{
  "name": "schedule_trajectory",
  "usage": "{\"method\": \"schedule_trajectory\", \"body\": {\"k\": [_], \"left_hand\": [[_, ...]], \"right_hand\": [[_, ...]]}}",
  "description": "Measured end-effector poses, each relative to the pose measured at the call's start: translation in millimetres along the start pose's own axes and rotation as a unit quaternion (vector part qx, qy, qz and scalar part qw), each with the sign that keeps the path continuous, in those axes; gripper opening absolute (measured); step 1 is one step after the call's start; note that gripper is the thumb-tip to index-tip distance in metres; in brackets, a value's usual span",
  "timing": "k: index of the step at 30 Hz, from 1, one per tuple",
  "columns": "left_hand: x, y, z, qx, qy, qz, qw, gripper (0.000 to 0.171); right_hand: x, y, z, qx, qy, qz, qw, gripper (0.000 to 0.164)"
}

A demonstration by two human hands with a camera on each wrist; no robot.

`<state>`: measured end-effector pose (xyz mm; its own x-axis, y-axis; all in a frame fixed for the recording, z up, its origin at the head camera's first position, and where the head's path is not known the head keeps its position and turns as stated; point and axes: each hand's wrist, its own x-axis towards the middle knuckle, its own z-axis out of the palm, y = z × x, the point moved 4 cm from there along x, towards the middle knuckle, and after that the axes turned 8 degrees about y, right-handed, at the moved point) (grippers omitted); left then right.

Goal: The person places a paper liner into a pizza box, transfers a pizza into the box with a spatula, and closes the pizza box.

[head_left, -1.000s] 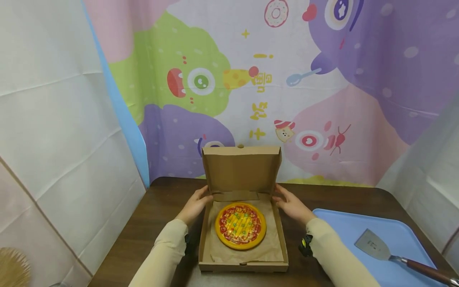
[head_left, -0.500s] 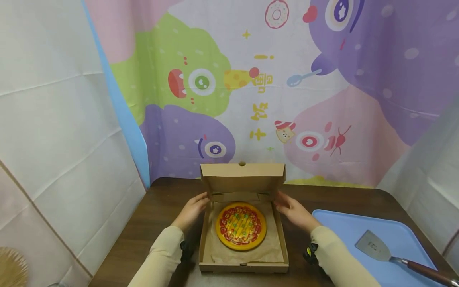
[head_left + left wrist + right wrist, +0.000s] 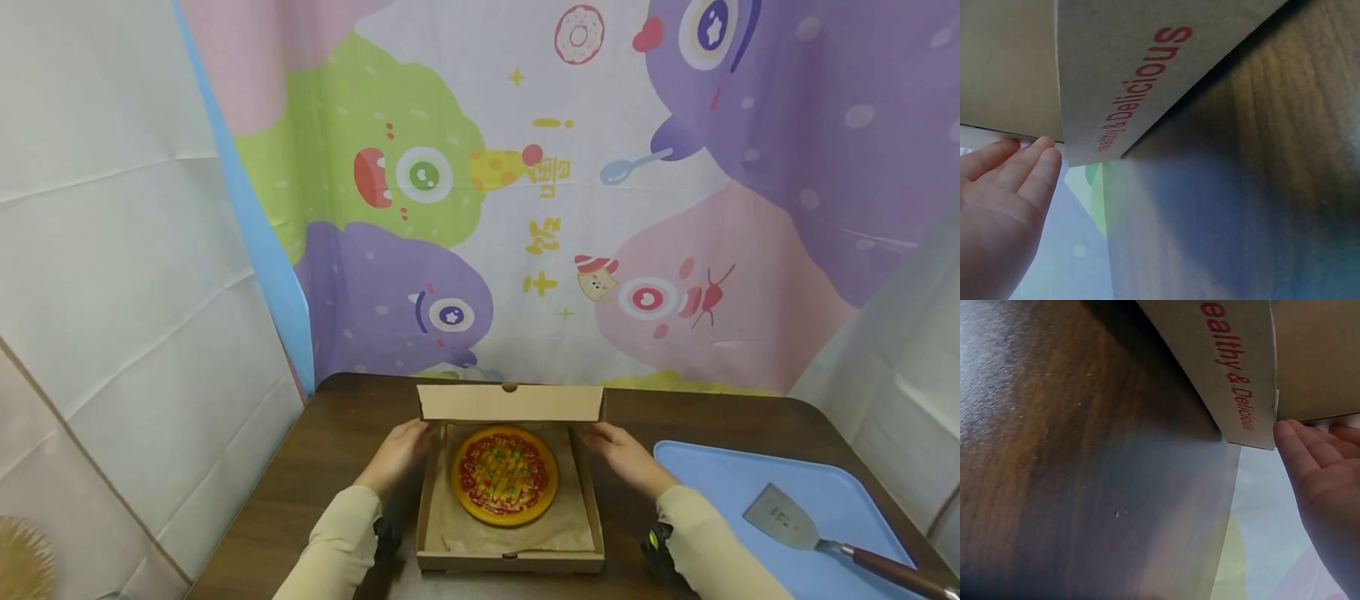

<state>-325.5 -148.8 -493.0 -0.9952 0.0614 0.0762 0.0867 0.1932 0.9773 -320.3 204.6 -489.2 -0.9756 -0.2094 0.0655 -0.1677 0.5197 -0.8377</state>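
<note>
A cardboard pizza box (image 3: 512,563) stands on the table, its lid (image 3: 510,403) tilted forward from the back and partly lowered. Inside, on brown paper, lies a round pizza (image 3: 505,477) with a yellow crust and red and yellow topping. My left hand (image 3: 397,456) is at the lid's left rear side; in the left wrist view its fairly straight fingers (image 3: 1038,169) touch the lid's edge. My right hand (image 3: 628,457) mirrors it on the right, with extended fingers (image 3: 1300,447) against the lid. Parts of the fingers are hidden behind the lid.
To the right, a blue tray (image 3: 705,471) carries a spatula (image 3: 783,517) with a metal blade and brown handle. The dark wooden table (image 3: 300,492) ends at a cartoon-printed curtain (image 3: 450,108). A straw-coloured object (image 3: 24,557) shows at the lower left.
The lid has swung forward and down from nearly upright, with both hands following at its rear sides. The pizza, tray and spatula have stayed in place.
</note>
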Motion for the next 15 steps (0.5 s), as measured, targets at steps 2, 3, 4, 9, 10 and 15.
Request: {"method": "schedule_trajectory", "body": {"k": [2,3,4,9,10,15], "left_hand": [[-0.8,-0.8,1.0,-0.006,-0.002,0.005,1.0000,0.045],[-1.1,-1.0,1.5,-0.012,-0.005,0.006,0.9999,0.045],[-1.5,-1.4,2.0,-0.016,-0.008,0.008,0.9998,0.045],[-5.1,-3.5,1.4,-0.016,-0.007,0.004,0.9998,0.044],[-6.2,-3.7,1.0,-0.013,-0.006,0.006,0.9999,0.044],[-9.9,-4.3,-0.9,0.006,0.004,0.016,0.9998,0.042]], "right_hand": [[-1.6,0.8,0.4,0.004,0.000,0.002,1.000,0.049],[-2.2,0.8,0.6,0.012,0.000,0.002,1.000,0.049],[-2.7,0.7,1.1,0.024,-0.002,0.002,1.000,0.048],[-4.7,0.7,3.3,0.056,-0.012,-0.014,0.998,0.046],[-5.1,0.9,3.1,0.051,-0.011,-0.020,0.998,0.045],[-6.4,2.4,1.8,0.016,0.010,-0.043,0.999,0.042]]}}
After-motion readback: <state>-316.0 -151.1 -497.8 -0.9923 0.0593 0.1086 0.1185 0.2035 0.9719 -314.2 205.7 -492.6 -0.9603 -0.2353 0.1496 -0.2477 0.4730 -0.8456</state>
